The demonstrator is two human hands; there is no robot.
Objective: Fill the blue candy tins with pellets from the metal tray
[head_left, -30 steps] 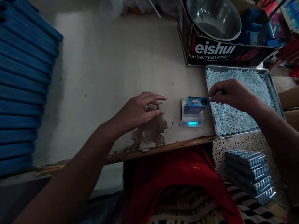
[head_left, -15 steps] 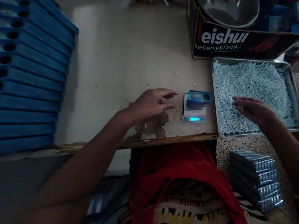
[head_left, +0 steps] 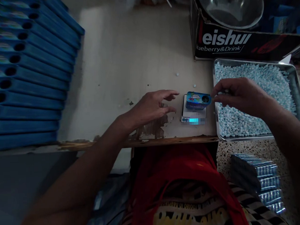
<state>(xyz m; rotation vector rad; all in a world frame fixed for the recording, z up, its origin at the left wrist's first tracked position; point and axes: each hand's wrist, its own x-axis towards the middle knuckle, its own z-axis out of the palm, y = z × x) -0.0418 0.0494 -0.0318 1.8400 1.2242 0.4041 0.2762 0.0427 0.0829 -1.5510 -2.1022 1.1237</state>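
Observation:
A small blue candy box [head_left: 198,99] with a round hole in its top sits on a little digital scale [head_left: 187,119], whose display is lit. My left hand [head_left: 160,100] hovers left of the scale, thumb and fingers apart and nothing between them. Just right of the box's hole is my right hand [head_left: 234,94], its fingers curled together with a few pale candies showing among them. Beneath that hand lies a metal tray [head_left: 217,123] filled with light blue and white candies [head_left: 244,122]. Two loose candies rest on the table behind the scale.
Blue boxes [head_left: 38,90] with round holes stand in rows at the left. A black carton [head_left: 223,46] at the back right holds a metal bowl [head_left: 235,11]. Foil-wrapped packs [head_left: 265,180] are stacked low at the right. The worn table edge [head_left: 141,143] runs before me.
My right hand has moved left and away from me, from over the candies to beside the box. My left hand stays in nearly the same place. The view has shifted slightly.

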